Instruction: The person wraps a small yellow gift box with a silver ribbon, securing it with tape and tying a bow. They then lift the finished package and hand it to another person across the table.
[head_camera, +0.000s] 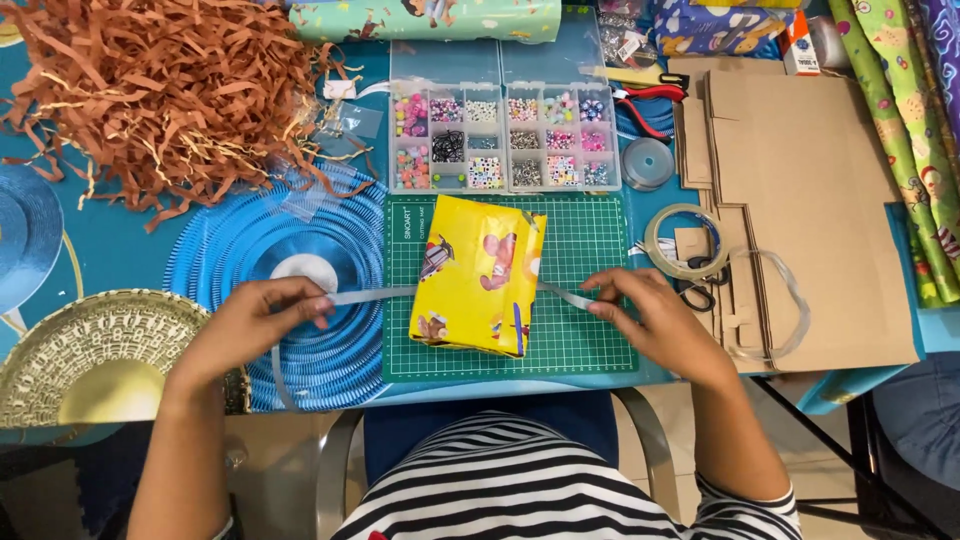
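1. We see a yellow wrapped parcel (480, 275) printed with small cartoon figures lying slightly tilted on the green cutting mat (590, 345), near the middle of the table's front edge.
2. A grey ribbon (370, 295) runs under or behind the parcel and comes out on both sides. Our left hand (255, 325) pinches the ribbon's left length between thumb and fingertips; our right hand (655, 315) pinches the shorter right end the same way. Both hands are closed on ribbon, held apart with the parcel between them.
3. We judge the step in hand to be setting the ribbon across the parcel. The next move seems to call for even ends and steady tension so the band stays centred.
4. Just beyond the mat stands a clear bead organiser (505, 140) with many small compartments of coloured beads.
5. To the right, a roll of clear tape (685, 242) lies beside flat brown cardboard sheets (810, 200), with red-handled pliers (650, 97) above.
6. A small orange and white box (798, 45) sits at the top right; we leave its print unread. Rolls of patterned wrapping paper (900, 120) lie along the right edge.
7. At the far left a heap of orange-brown shredded paper (165, 95) spreads over the table, and a gold patterned plate (95, 345) rests at the near left.
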